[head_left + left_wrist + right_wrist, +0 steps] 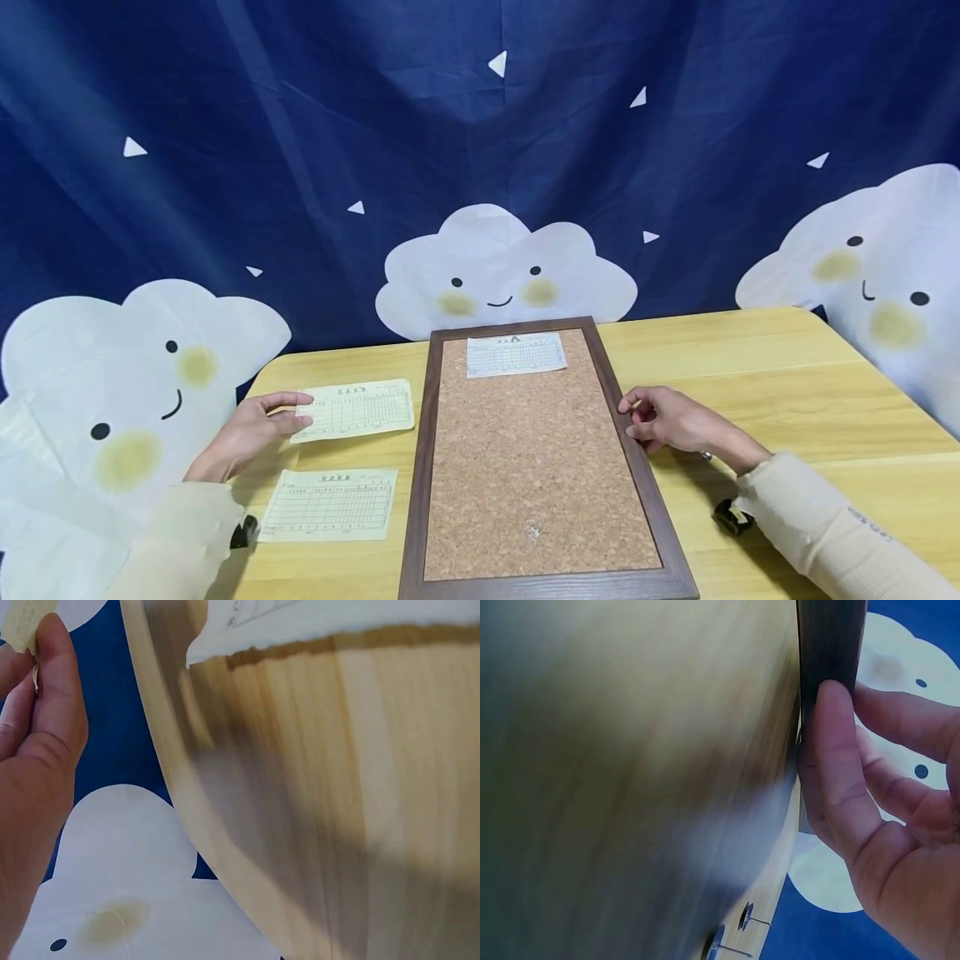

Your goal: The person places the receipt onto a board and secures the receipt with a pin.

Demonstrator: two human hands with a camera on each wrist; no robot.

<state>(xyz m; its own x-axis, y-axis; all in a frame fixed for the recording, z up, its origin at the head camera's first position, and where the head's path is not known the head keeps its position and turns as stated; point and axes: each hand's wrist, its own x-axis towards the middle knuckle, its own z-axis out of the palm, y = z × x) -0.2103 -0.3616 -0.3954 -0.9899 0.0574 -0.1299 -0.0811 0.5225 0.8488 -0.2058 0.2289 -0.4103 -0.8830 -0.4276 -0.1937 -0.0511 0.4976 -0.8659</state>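
Dark blue curtain [420, 108] patterned with white clouds fills my feed behind the corkboard, and beneath the corkboard spreads the yellow wooden tabletop [787, 375]. The corkboard [540, 467] is brown-framed and mostly bare. At its right side I have the right hand [670, 418], thumb and fingers set narrow, pinching the frame's edge. Off its left side I have the left hand [258, 427], fingers closed on the near end of a held slip [360, 408], whose other end comes just beside the frame. Left of the corkboard's lower half a loose slip [327, 506] lies flat; a posted slip [517, 357] sits at the corkboard's top, how fixed I can't tell. Low on the cork is a pale cluster [533, 531] too small for me to make out, and right of the corkboard my wrist view catches two tacks [746, 916]. I'd judge the step as taking up a slip while steadying the board; next calls for carrying it over the frame onto bare cork, kept flat, with the right hand freed for fastening.
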